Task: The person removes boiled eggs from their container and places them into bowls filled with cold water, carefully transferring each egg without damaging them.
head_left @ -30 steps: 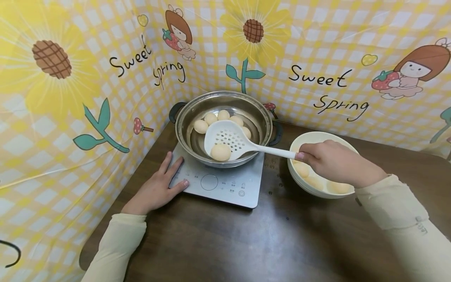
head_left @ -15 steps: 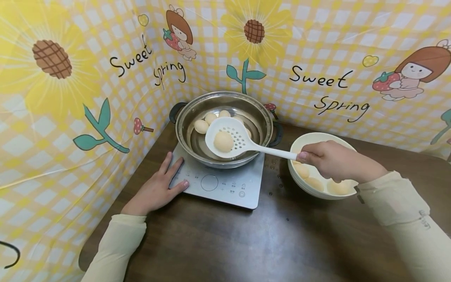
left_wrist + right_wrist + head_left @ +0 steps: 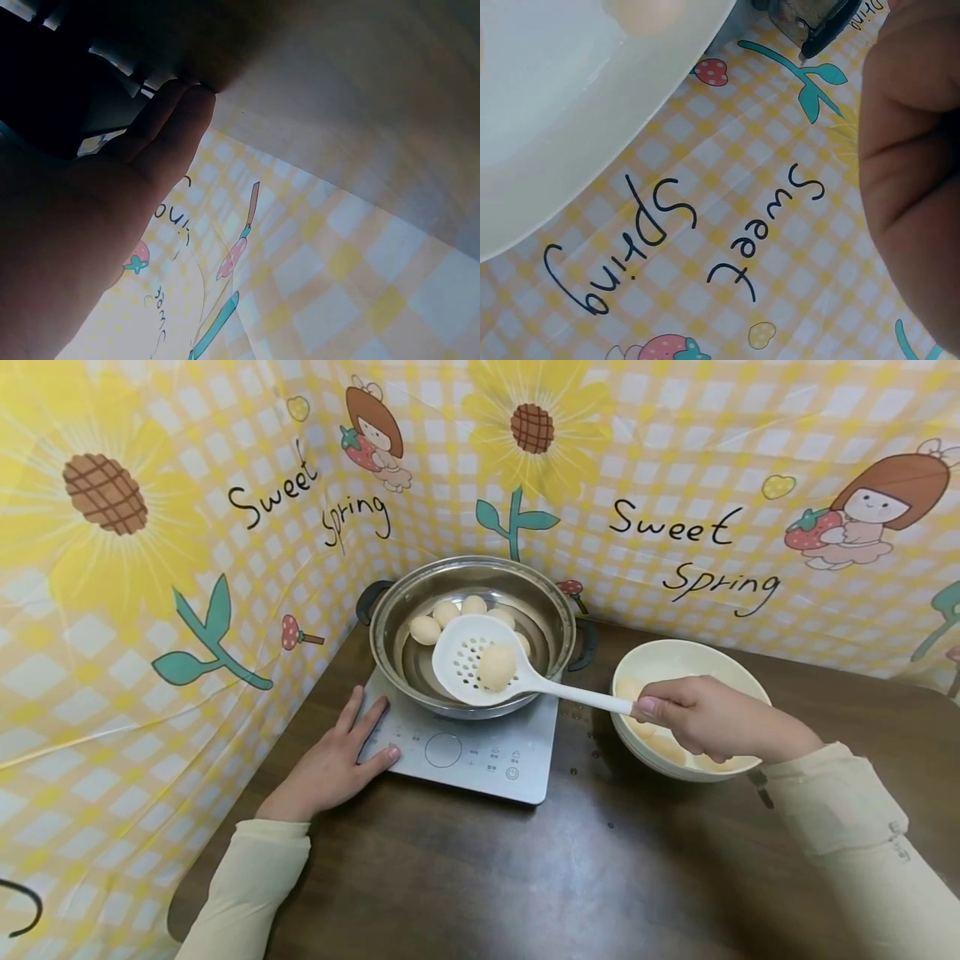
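Observation:
My right hand (image 3: 708, 718) grips the handle of a white slotted skimmer (image 3: 459, 647), held over a steel pot (image 3: 386, 652). One egg (image 3: 497, 667) lies in the skimmer's bowl, toward the handle side. Behind it in the pot are several more eggs (image 3: 425, 629), partly covered by the skimmer. Below my right hand is a cream bowl (image 3: 678, 652) with several eggs (image 3: 666, 748) in it, some hidden by the hand. My left hand (image 3: 333, 762) rests with fingers spread at the left edge of the induction cooker (image 3: 480, 785); the left wrist view shows this hand (image 3: 142, 172) dark.
The pot stands on the cooker, its black handles (image 3: 585, 645) sticking out at both sides. Small water drops (image 3: 573, 771) lie on the brown table (image 3: 480, 877) between cooker and bowl. A yellow checked cloth (image 3: 435, 468) hangs behind and at the left.
The egg in the skimmer has rolled from the near edge, across its middle, to the handle side. My right hand and the skimmer's handle end have dropped slightly. My left hand stays put.

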A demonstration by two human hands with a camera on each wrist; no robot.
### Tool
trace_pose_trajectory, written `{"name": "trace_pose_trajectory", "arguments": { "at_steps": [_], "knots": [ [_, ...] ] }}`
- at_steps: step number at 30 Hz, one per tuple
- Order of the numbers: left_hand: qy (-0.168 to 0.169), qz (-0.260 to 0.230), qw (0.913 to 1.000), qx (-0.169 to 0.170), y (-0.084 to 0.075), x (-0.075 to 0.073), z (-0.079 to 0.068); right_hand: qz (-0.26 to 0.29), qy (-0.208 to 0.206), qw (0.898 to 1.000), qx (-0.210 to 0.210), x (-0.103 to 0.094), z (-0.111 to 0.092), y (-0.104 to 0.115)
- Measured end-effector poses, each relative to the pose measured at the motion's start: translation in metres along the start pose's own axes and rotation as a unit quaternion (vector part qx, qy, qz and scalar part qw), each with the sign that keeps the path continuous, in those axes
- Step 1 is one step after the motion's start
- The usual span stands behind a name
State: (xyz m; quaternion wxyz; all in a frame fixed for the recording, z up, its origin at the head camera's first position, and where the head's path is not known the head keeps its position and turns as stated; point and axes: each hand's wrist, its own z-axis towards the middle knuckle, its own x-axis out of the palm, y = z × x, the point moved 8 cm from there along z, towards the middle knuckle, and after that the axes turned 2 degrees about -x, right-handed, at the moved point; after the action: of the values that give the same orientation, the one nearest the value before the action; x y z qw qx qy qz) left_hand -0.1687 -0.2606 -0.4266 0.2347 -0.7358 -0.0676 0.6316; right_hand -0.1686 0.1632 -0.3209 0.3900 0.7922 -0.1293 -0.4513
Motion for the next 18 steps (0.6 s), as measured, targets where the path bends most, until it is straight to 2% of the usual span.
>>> {"name": "trace_pose_trajectory", "arguments": {
  "at_steps": [3, 10, 13, 18],
  "knots": [
    [0.0, -0.001, 1.0, 0.0, 0.0, 0.0, 0.0, 0.003, -0.002, 1.0, -0.006, 0.001, -0.003, -0.003],
    [0.001, -0.001, 1.0, 0.001, 0.0, 0.001, 0.0, 0.05, -0.005, 0.999, -0.014, 0.003, -0.012, -0.013],
    [0.002, 0.0, 1.0, 0.001, 0.0, 0.0, 0.0, 0.069, -0.013, 0.997, -0.031, 0.002, -0.018, -0.014],
    [0.005, 0.0, 1.0, 0.0, 0.0, 0.0, 0.0, 0.072, -0.028, 0.996, -0.047, -0.003, -0.029, -0.017]
  ]
}}
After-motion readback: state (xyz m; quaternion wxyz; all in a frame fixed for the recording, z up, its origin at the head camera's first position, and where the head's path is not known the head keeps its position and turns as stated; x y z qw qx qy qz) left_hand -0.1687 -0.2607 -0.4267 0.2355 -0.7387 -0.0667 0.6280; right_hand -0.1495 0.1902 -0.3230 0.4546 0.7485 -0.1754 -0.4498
